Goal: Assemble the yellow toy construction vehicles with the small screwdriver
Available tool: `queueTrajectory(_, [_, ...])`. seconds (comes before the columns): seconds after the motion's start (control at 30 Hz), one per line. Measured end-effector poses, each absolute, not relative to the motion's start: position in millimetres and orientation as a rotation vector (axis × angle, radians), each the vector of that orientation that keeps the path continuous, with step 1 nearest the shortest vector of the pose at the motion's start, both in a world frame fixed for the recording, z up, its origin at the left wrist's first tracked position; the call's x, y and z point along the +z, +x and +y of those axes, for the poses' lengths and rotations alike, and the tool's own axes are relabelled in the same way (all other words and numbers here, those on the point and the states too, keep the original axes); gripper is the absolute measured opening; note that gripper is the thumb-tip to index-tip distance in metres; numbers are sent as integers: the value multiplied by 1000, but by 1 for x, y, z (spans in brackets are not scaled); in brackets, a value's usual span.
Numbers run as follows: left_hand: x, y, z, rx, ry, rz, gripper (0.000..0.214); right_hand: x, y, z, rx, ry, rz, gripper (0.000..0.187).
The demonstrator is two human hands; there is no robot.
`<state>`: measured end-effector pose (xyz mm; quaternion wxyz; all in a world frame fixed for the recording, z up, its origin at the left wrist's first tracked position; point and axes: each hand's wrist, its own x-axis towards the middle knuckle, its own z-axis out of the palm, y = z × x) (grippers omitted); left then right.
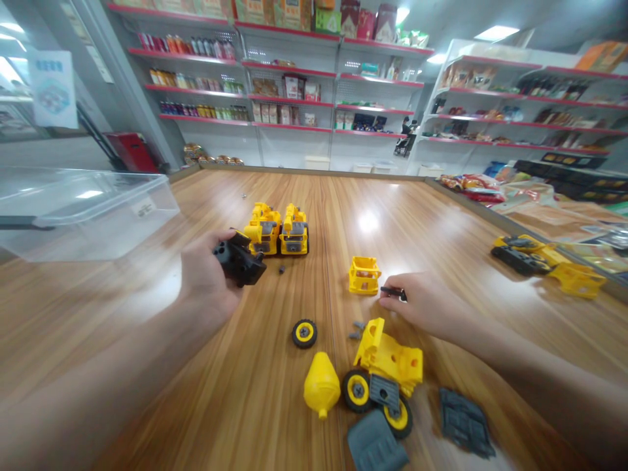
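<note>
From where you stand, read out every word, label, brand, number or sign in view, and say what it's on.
No text here reads clearly.
White sign at left: blue characters, too blurred to read.
Label on clear plastic bin: too small.
Shelf packages: print too blurred.
Yellow toy body: no readable text.

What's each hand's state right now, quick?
Left hand: closed, holding a chunky black part.
Right hand: closed, holding a small dark piece, too small to identify.

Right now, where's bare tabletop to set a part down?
Bare: beyond the yellow frame, right of the toy trucks; between right hand and tracked toy vehicle. Crowded: around the wheeled chassis, with yellow drum and grey panels.
</note>
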<state>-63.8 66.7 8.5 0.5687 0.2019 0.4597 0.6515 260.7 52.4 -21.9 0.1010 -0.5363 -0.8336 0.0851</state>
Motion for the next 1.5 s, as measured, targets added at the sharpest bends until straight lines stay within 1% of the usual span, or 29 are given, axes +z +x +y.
queueTrajectory(0.1, [-1, -57, 65, 1562, 599, 1081, 14, -20, 260, 51, 248, -1585, -2466, 19])
queueTrajectory(0.2, [-14, -48, 65, 1473, 763, 1050, 16, -18, 259, 49, 246, -1589, -2467, 18])
queueTrajectory(0.3, [-25, -44, 73, 1403, 938, 994, 24, -18, 257, 49, 261, -1598, -2465, 18])
queueTrajectory(0.4, [-34, -43, 87, 1376, 1024, 946, 27, -20, 257, 50, 266, -1606, -2460, 18])
queueTrajectory(0.6, [-37, -46, 93, 1304, 1036, 870, 28, -22, 257, 50, 258, -1601, -2453, 18])
queueTrajectory(0.83, [-38, -40, 87, 1238, 999, 895, 32, -20, 254, 47, 270, -1586, -2448, 17])
queueTrajectory(1.0, [-27, -30, 77, 1122, 937, 952, 26, -13, 251, 46, 282, -1545, -2332, 16])
queueTrajectory(1.13, [-3, -18, 52, 1040, 901, 969, 19, 3, 244, 33, 313, -1385, -2122, 11])
queueTrajectory(1.2, [10, -13, 35, 973, 893, 946, 16, 11, 238, 23, 369, -1235, -2084, 8])
queueTrajectory(1.27, [17, -10, 20, 861, 839, 895, 15, 17, 231, 12, 435, -1047, -2095, 10])
queueTrajectory(1.37, [18, -5, 4, 757, 739, 862, 16, 19, 223, 0, 597, -797, -2147, 14])
queueTrajectory(1.5, [10, -1, -4, 640, 753, 740, 17, 17, 216, -6, 807, -687, -2136, 15])
